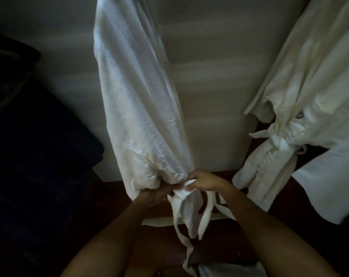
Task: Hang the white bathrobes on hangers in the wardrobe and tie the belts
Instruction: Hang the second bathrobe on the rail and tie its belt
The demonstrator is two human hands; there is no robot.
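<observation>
- Head view: inside the wardrobe (pixel 209 76) a white bathrobe (pixel 137 108) hangs at the centre, gathered at its waist.
- Left hand (pixel 159 193) grips the bunched cloth.
- Right hand (pixel 202 180) pinches the belt (pixel 181 196), ends dangling.
- Second bathrobe (pixel 309 86) hangs right, its belt knot (pixel 279 141) tied.

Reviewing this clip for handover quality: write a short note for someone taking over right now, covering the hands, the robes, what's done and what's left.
Left hand: grips the gathered waist of the near bathrobe, which hangs in the wardrobe.
Right hand: pinches a loop of that robe's belt; the ends hang loose below.
Far bathrobe, at right: hanging, its belt knot already tied.
Done: both robes appear hung, though the hangers are out of frame; one belt tied.
Left: finish and tighten the knot on the near robe.
</observation>
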